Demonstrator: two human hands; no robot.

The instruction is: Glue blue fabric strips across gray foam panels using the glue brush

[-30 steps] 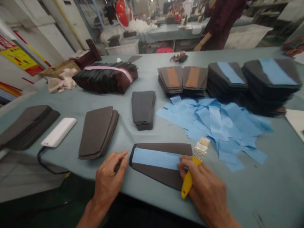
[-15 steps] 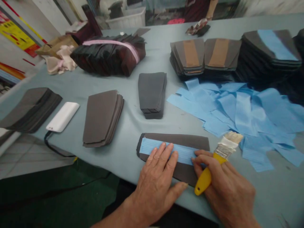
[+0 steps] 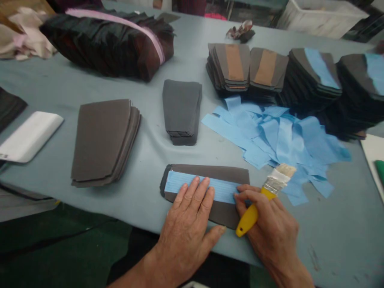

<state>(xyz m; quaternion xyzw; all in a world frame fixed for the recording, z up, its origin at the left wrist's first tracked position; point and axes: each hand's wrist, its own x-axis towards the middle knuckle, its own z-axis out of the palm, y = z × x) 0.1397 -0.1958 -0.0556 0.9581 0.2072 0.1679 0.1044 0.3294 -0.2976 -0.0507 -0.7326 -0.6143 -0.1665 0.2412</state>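
A dark grey fabric panel (image 3: 228, 173) lies lengthwise near the table's front edge, with a light blue ribbed strip (image 3: 223, 191) along it. My left hand (image 3: 189, 224) rests flat on the strip and panel, its fingers stretched out and thumb apart. Tucked in my right hand (image 3: 270, 224) is a paintbrush (image 3: 248, 219) with a yellow handle, its pale bristles pointing away to the upper right. The fingertips of that hand touch the right end of the blue strip.
A heap of blue strips (image 3: 282, 136) spreads to the right. Behind it stand stacks of dark panels (image 3: 315, 70). A grey stack (image 3: 182, 106) and a brown-grey stack (image 3: 102, 140) sit left of centre. A white power bank (image 3: 31, 136) lies far left, a black bundle (image 3: 111, 44) behind.
The view has swung to the right, so the table's things appear shifted left. Both hands keep nearly the same pose on the panel and strip, and the brush stays in my right hand.
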